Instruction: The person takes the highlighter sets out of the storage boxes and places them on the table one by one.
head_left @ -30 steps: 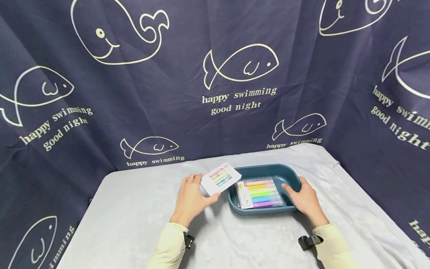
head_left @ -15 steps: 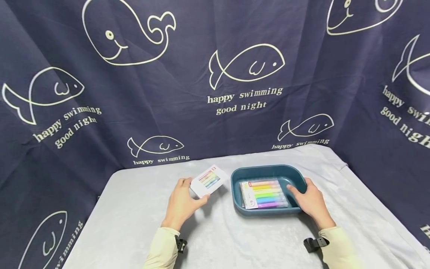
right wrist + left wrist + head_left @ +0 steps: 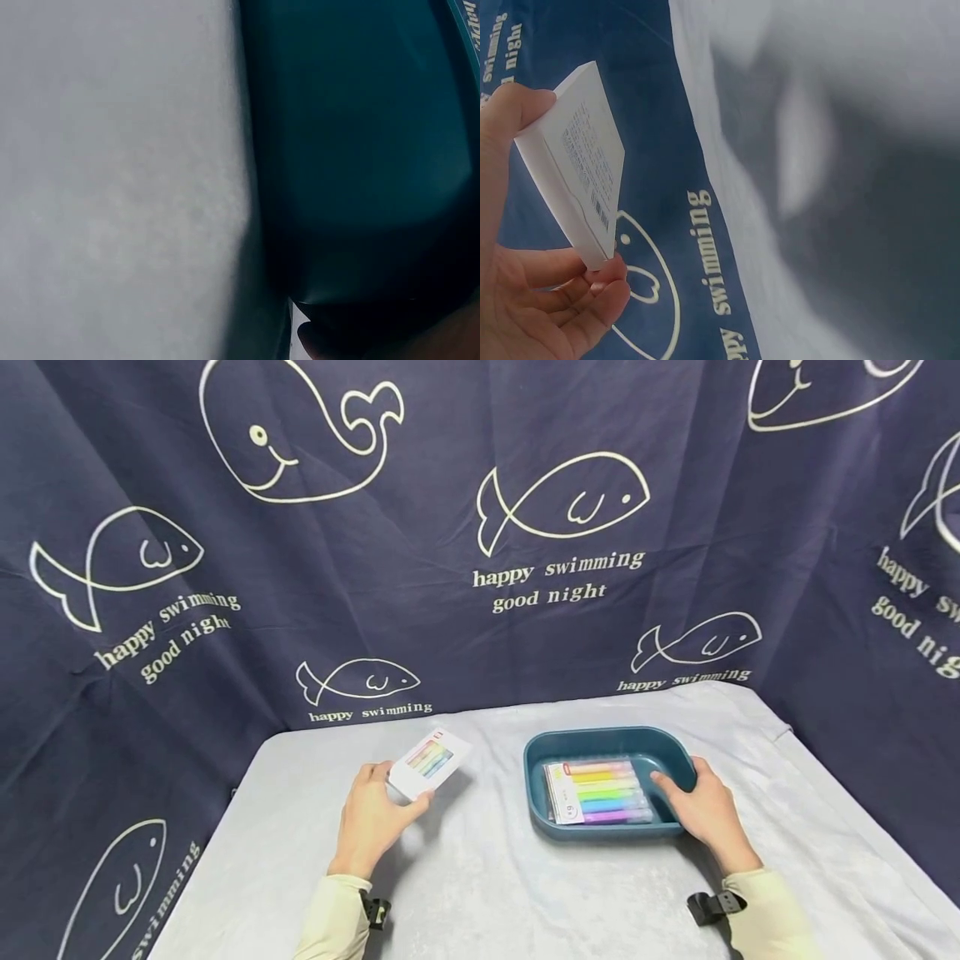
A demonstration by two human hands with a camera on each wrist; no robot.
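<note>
My left hand (image 3: 372, 820) pinches a small white box (image 3: 431, 763) by its opposite edges, thumb on one side and fingers on the other. Rainbow-coloured sticks show on the box's top face. In the left wrist view the box (image 3: 585, 161) turns its other face, with printed text and a barcode, toward the camera. On the right, my right hand (image 3: 708, 810) grips the end of a dark teal bin (image 3: 592, 832), thumb over the rim on the inside. A clear pack of several pastel pens (image 3: 603, 793) lies in the bin. The right wrist view shows mostly the bin's inside (image 3: 360, 135).
A pale cloth (image 3: 487, 893) covers the table, with folds along its right side. Behind and on both sides hangs a navy curtain (image 3: 420, 568) with white fish and whale drawings. A black wrist strap (image 3: 716, 907) is on each sleeve.
My left hand has carried the white box from beside the bin's left rim away to the left. The right hand keeps its grip on the bin; the head view has shifted slightly.
</note>
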